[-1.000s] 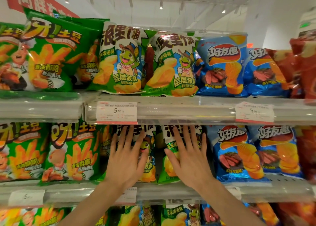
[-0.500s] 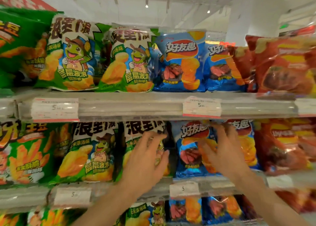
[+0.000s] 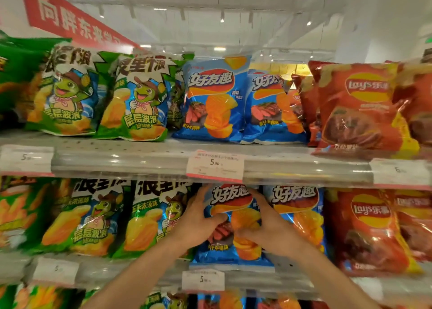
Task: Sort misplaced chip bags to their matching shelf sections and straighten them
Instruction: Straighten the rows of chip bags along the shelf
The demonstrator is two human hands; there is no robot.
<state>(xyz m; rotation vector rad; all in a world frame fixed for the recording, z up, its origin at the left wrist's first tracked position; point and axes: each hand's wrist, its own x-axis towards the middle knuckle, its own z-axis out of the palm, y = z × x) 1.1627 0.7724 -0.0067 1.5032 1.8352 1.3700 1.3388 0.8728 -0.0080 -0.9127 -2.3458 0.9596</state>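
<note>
Both hands (image 3: 236, 224) grip middle shelf's (image 3: 292, 279) blue bag (image 3: 231, 252).

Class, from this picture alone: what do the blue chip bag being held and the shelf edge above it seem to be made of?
Blue chip bag: likely thin glossy plastic film; it shows crinkles and bright glints. Shelf edge: apparently a clear, shiny plastic strip over pale metal, judging by its see-through sheen.

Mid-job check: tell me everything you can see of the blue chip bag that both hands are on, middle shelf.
The blue chip bag is glossy foil-like plastic, with a white-lettered logo on a red-orange oval, ridged orange chips and meat pictured. It stands roughly upright at the middle shelf's front, between a green frog bag and a matching blue bag. The left hand and right hand grip its sides.
</note>
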